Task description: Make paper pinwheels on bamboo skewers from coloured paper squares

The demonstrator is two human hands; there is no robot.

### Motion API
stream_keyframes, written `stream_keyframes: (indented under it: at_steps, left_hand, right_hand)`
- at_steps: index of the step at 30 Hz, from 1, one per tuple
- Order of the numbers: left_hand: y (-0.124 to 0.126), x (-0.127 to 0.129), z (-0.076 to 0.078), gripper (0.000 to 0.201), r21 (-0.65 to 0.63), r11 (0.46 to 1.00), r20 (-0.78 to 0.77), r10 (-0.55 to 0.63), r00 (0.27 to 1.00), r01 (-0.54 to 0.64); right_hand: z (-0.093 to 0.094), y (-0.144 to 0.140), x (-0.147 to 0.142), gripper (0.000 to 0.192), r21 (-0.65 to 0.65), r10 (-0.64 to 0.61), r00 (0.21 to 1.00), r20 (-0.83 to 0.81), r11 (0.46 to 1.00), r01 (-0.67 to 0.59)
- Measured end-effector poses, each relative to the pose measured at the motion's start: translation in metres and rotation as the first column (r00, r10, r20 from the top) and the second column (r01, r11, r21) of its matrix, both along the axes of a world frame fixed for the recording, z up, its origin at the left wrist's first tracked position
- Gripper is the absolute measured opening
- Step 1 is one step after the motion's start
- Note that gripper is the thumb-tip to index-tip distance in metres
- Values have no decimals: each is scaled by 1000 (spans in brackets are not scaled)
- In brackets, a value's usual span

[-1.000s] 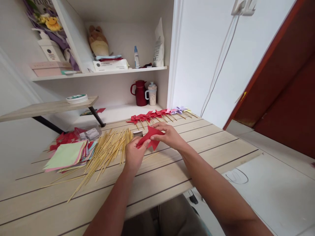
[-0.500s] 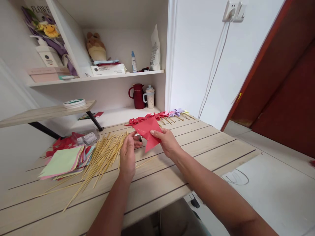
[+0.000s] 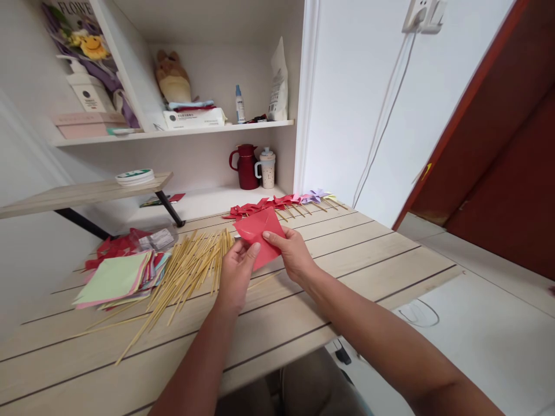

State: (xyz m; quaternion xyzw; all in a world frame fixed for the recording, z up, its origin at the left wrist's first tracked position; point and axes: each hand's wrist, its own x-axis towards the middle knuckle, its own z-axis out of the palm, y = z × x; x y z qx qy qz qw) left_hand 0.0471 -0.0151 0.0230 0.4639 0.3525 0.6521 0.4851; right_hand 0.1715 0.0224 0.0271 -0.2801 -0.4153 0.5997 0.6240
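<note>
Left hand (image 3: 236, 271) & right hand (image 3: 291, 254): both bare, no gloves, rings, watch or wristbands seen. Nails short, unpainted. Forearms bare to frame edge, no sleeves in view. Lower body partly visible below table edge: trousers (image 3: 303, 384), grey-brown, plain fabric, no markings. Nothing else of the person in view.

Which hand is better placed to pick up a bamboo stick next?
Probably the left hand: it lies right beside the pile of thin bamboo sticks. The right hand is on the far side, gripping the folded red paper square.
</note>
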Motion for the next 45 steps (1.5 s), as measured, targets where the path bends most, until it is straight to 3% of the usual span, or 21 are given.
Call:
stream_keyframes:
  at_steps: [6, 13, 21, 27, 31, 38, 45]
  left_hand:
    - [-1, -1, 2, 41, -29, 999, 21, 29, 999, -28]
    - [6, -4, -6, 39, -81, 994, 46, 81, 996, -77]
    - [8, -9, -3, 35, -124, 989, 168, 101, 981, -81]
    - [8, -17, 1, 37, -161, 980, 187, 148, 971, -118]
    - [9, -18, -1, 37, -177, 977, 158, 144, 977, -115]
    - [9, -20, 0, 40, -207, 976, 143, 106, 984, -75]
    - [9, -21, 1, 36, -204, 975, 158, 117, 980, -84]
  right_hand:
    - [0, -2, -2, 36, -12, 19, 1000, -13, 1000, -19]
    - [-1, -3, -2, 36, -2, 45, 999, -1, 999, -45]
    - [-1, -4, -3, 37, 6, 112, 993, 25, 994, -112]
    - [5, -1, 10, 47, 115, 6, 992, 129, 993, -21]
    - [6, 1, 17, 46, 249, 61, 984, 166, 963, -102]
    - [-2, 9, 22, 12, 370, 71, 923, 377, 902, -221]
    - [2, 5, 23, 19, 417, 92, 868, 489, 849, -324]
